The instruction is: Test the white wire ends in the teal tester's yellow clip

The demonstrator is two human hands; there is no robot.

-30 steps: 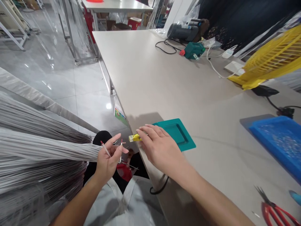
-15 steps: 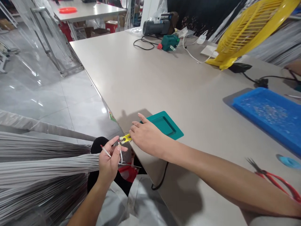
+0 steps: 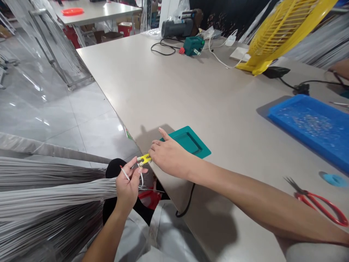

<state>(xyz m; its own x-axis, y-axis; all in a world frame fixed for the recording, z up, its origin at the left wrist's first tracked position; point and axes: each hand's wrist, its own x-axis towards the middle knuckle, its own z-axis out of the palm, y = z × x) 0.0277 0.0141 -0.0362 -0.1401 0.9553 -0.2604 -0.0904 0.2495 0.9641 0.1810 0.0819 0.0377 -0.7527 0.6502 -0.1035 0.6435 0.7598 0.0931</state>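
My left hand [image 3: 128, 182] is closed on a white cord [image 3: 141, 179], one end of which sticks up past the fingers with a reddish tip. Fingertips of this hand are right beside the blades of the yellow thread snips [image 3: 145, 159]. My right hand [image 3: 169, 154] is wrapped round the snips' other end at the table edge, thumb pointing away. Partly under that hand lies a flat teal tray [image 3: 191, 141]. A thick bundle of long grey-white cords [image 3: 60, 194] stretches leftward from behind my left hand.
Red-handled scissors [image 3: 313, 202] lie near my right forearm, with a light blue ring [image 3: 335, 179] beyond. A blue tray [image 3: 308, 127] holds small clear bits. Farther back stand a yellow fan [image 3: 278, 40], a green device [image 3: 193, 45] and a grey motor [image 3: 178, 28] with cables.
The view has shifted slightly. The snips' blades show more plainly beside the left fingertips, and more of the red scissor handles is visible past my right forearm. Both hands keep their grips.
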